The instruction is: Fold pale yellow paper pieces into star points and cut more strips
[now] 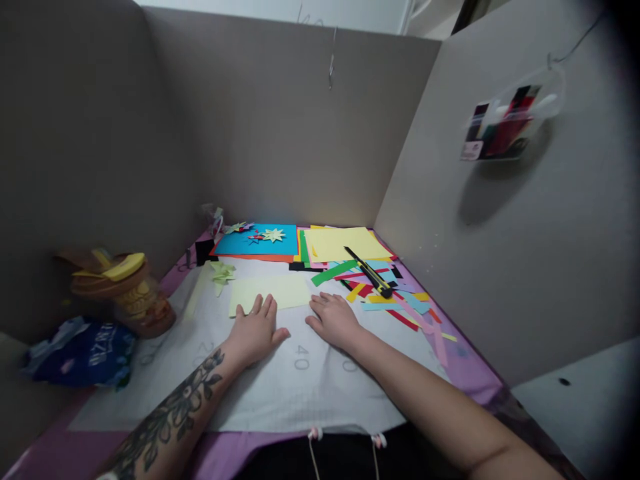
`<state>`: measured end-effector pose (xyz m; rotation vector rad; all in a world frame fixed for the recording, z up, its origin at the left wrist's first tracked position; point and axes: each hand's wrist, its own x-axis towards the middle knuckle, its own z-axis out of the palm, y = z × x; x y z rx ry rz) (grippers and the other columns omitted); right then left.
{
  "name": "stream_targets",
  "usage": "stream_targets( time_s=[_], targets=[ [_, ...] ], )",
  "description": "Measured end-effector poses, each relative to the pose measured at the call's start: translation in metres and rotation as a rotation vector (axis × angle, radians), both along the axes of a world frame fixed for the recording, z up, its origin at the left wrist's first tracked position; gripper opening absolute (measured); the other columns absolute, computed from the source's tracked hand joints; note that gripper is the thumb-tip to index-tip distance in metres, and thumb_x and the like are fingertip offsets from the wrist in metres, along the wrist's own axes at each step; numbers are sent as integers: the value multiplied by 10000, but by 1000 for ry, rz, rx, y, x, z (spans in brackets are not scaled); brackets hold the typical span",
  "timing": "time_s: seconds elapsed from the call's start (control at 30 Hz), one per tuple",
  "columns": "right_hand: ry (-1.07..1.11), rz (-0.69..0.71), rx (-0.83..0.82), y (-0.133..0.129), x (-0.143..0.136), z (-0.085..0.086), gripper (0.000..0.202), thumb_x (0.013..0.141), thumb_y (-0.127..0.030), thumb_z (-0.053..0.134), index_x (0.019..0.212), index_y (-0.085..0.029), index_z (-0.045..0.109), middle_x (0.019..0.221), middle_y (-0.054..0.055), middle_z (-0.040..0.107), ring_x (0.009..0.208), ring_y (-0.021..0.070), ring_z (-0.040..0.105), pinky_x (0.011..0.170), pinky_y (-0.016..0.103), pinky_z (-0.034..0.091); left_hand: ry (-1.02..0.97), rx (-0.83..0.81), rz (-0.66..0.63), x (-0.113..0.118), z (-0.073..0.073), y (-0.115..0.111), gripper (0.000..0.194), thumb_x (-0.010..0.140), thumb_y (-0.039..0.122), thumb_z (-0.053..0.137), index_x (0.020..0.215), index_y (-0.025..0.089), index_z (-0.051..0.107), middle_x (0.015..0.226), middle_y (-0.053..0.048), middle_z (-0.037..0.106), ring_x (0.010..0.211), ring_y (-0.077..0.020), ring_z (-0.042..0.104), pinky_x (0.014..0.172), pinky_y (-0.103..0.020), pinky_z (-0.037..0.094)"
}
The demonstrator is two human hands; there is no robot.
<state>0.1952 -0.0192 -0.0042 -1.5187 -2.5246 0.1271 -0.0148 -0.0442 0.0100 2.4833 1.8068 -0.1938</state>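
Observation:
A pale yellow-green sheet of paper (280, 293) lies flat on the white cloth (280, 407). My left hand (255, 330) rests palm down with its fingers spread, fingertips at the sheet's lower edge. At the sheet's right end lies my right hand (333, 320), also flat, its fingers stretched out and nothing held. A folded light-green paper piece (221, 275) sits just beyond the sheet's upper left corner. Farther right, a black and yellow utility knife (369, 271) lies on top of loose paper strips (395, 297).
Coloured sheets (345, 244) and a blue sheet (240, 245) bearing paper stars (273, 235) lie at the back. To the left stand a brown cup (143, 303) and a blue packet (85, 353). Grey panels enclose the table; a clear container (510, 127) hangs on the right panel.

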Motion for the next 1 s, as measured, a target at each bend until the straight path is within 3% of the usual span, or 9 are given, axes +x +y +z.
stream_targets(
  time_s=[0.27,0.47,0.63,0.73,0.83,0.93,1.0],
  targets=[
    [4,12,-14,1,1,-2,372,867,-371,486,1146,-157,606,1304,110,534,1230,290,427,1001,431,308,55,-5,128,-63,4,-19,679,869,516,316,1404,98,311,1496,-178,209,1376,-367,155,996,-641,218],
    [27,13,13,1,0,-6,352,868,-358,484,1124,-156,618,1271,113,560,1201,266,456,995,394,321,78,15,154,-78,5,-23,681,855,518,341,1383,87,350,1473,-198,267,1375,-362,166,1019,-611,214],
    [134,-33,12,12,6,-1,236,862,-301,482,907,-182,680,1121,78,650,1102,214,530,919,312,387,25,-45,121,-90,10,-18,751,817,543,400,1403,83,308,1501,-193,173,1383,-339,145,1041,-509,275],
    [175,-40,32,18,-3,10,262,878,-260,439,946,-179,679,1140,75,644,1101,207,531,941,308,377,-30,12,131,-84,18,-12,742,832,472,400,1429,65,228,1512,-192,104,1394,-304,113,1069,-445,262],
    [175,46,39,21,-33,20,343,895,-273,406,1148,-166,611,1230,88,595,1166,218,490,1001,334,337,-74,38,10,-62,22,0,702,853,420,369,1445,93,185,1523,-152,98,1404,-269,60,1095,-435,212],
    [163,151,-7,27,-68,18,435,921,-277,323,1313,-159,471,1348,86,496,1289,222,367,1048,371,295,-107,48,-94,-40,14,16,709,869,460,331,1455,103,155,1526,-142,102,1405,-267,37,1101,-443,190],
    [130,134,-81,32,-84,11,483,924,-283,288,1378,-143,377,1425,93,396,1353,243,259,1066,425,266,-108,57,-94,-33,4,26,720,874,486,308,1454,86,161,1521,-158,120,1403,-279,43,1099,-439,191]
  ],
)
